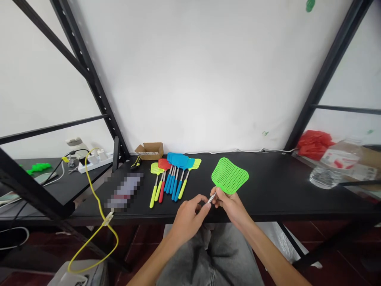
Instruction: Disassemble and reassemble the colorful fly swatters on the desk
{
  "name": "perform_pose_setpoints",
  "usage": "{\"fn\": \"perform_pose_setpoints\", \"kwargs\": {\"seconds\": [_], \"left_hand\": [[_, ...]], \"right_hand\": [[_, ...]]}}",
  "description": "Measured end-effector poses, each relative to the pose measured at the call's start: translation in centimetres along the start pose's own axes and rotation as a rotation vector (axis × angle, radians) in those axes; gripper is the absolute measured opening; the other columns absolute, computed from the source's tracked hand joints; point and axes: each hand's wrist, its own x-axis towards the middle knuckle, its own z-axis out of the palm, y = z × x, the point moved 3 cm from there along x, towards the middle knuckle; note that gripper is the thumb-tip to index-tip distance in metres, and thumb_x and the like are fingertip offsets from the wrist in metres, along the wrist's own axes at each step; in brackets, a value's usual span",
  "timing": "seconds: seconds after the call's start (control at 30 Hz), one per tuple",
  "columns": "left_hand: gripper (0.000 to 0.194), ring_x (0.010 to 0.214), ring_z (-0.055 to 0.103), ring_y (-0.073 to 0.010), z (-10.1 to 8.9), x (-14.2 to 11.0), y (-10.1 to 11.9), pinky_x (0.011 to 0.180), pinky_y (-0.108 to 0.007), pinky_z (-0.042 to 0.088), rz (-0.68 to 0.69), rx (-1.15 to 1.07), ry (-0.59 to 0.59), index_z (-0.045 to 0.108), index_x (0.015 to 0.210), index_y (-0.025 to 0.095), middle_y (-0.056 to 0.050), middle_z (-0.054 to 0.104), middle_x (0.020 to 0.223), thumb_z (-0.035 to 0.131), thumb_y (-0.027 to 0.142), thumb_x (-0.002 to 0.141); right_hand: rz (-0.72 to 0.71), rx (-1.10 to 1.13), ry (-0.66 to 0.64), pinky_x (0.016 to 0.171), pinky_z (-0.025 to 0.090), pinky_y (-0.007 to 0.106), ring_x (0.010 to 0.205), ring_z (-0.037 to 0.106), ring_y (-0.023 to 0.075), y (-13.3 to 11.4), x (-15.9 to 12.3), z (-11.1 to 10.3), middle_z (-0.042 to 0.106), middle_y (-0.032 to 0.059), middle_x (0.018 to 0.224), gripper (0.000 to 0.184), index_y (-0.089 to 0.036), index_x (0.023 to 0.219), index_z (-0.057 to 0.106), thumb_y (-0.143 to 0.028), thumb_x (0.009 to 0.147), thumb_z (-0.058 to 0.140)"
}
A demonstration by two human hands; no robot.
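Between my hands is a green fly swatter (229, 175), its perforated head tilted up to the right over the front of the black table. My right hand (228, 202) pinches it where the head meets the silver shaft. Lower on that metal shaft, the thumb and fingers of my left hand (190, 214) are closed round it; its lower end is hidden. Left of my hands lies a row of fly swatters with silver shafts: several blue ones (179, 159), a red one (163, 163) and yellow-green ones (156, 168), handles toward me.
Behind the row stand an open cardboard box (152, 151) and a black-and-yellow cutter (136, 163). A blurred-out phone-like item (126, 192) with a yellow cable (93, 190) lies left. A plastic bottle (333, 167) and red bag (315, 143) are at right. Black shelf posts (95, 87) flank the table.
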Motion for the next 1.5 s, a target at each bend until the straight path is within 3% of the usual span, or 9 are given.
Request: {"fn": "perform_pose_setpoints", "kwargs": {"seconds": [0.13,0.43,0.53,0.7,0.8,0.97,1.17,1.37,1.5], "left_hand": [[0.044,0.046,0.044,-0.0101,0.2,-0.1,-0.3,0.048,-0.021,0.029,-0.035,-0.149,-0.058,0.055,0.076,0.019,0.005,0.047,0.052,0.037,0.054,0.097],[0.049,0.031,0.033,-0.0081,2.9,0.5,-1.2,0.041,-0.02,0.03,-0.145,-0.723,-0.293,0.048,0.075,0.02,0.007,0.043,0.038,0.034,0.062,0.095],[0.048,0.035,0.037,-0.0089,2.0,0.5,-0.9,0.044,-0.02,0.03,-0.099,-0.491,-0.239,0.046,0.073,0.02,0.007,0.043,0.041,0.034,0.061,0.096],[0.044,0.059,0.053,-0.0144,-0.8,0.0,0.3,0.057,-0.024,0.027,0.09,0.277,-0.015,0.054,0.07,0.02,0.001,0.054,0.06,0.038,0.049,0.099],[0.043,0.061,0.056,-0.0161,-1.6,0.0,0.5,0.055,-0.027,0.024,0.112,0.459,-0.012,0.059,0.076,0.022,0.001,0.056,0.061,0.035,0.047,0.101],[0.045,0.065,0.059,-0.0171,-3.4,-0.2,0.5,0.057,-0.028,0.026,0.129,0.491,-0.039,0.063,0.079,0.023,0.0,0.061,0.064,0.034,0.048,0.101],[0.038,0.068,0.061,-0.0172,-4.6,-0.7,0.2,0.057,-0.026,0.029,0.111,0.469,-0.078,0.066,0.082,0.024,0.0,0.065,0.068,0.04,0.045,0.099],[0.026,0.066,0.059,-0.0166,-4.0,-0.8,0.4,0.058,-0.024,0.031,0.082,0.384,-0.036,0.06,0.116,0.029,0.004,0.065,0.069,0.046,0.036,0.096],[0.029,0.065,0.059,-0.0158,-3.4,-0.7,0.8,0.056,-0.025,0.028,0.083,0.369,-0.008,0.065,0.1,0.027,0.003,0.064,0.069,0.041,0.044,0.098]], "right_hand": [[-0.042,0.001,0.022,0.057,0.041,0.027,0.066,0.051,0.014,0.5,0.1,0.3,0.059,0.0036,0.077,0.033,-0.018,0.078,0.069,-0.05,0.084,0.069],[-0.065,0.089,0.063,0.06,0.041,0.028,0.07,0.05,0.0154,-0.7,0.3,-0.5,0.059,0.004,0.076,0.034,-0.018,0.072,0.068,-0.05,0.08,0.073],[-0.073,0.076,0.14,0.059,0.041,0.028,0.071,0.051,0.0159,-1.4,0.7,-1.8,0.059,0.0045,0.077,0.034,-0.018,0.072,0.069,-0.051,0.077,0.075],[-0.096,0.049,0.332,0.058,0.043,0.026,0.078,0.054,0.0175,-2.3,1.1,-4.5,0.062,0.0058,0.084,0.033,-0.018,0.073,0.072,-0.05,0.072,0.08],[-0.101,0.03,0.356,0.057,0.044,0.026,0.079,0.055,0.0179,-2.6,1.3,-5.4,0.063,0.0064,0.085,0.033,-0.018,0.073,0.072,-0.05,0.071,0.08],[-0.109,0.032,0.491,0.055,0.046,0.026,0.076,0.058,0.0176,-3.3,1.5,-7.4,0.064,0.0053,0.083,0.038,-0.019,0.072,0.07,-0.053,0.063,0.083],[-0.111,0.022,0.492,0.059,0.049,0.024,0.078,0.06,0.0161,-2.8,1.4,-8.5,0.064,0.0051,0.093,0.032,-0.021,0.079,0.07,-0.051,0.071,0.079],[-0.059,0.111,0.455,0.057,0.048,0.02,0.075,0.057,0.0127,-1.9,1.0,-6.2,0.062,0.0035,0.093,0.032,-0.021,0.079,0.071,-0.049,0.07,0.082],[-0.038,0.115,0.376,0.053,0.046,0.022,0.07,0.056,0.0131,-1.6,0.7,-3.6,0.063,0.0041,0.087,0.033,-0.02,0.08,0.072,-0.05,0.069,0.083]]}}
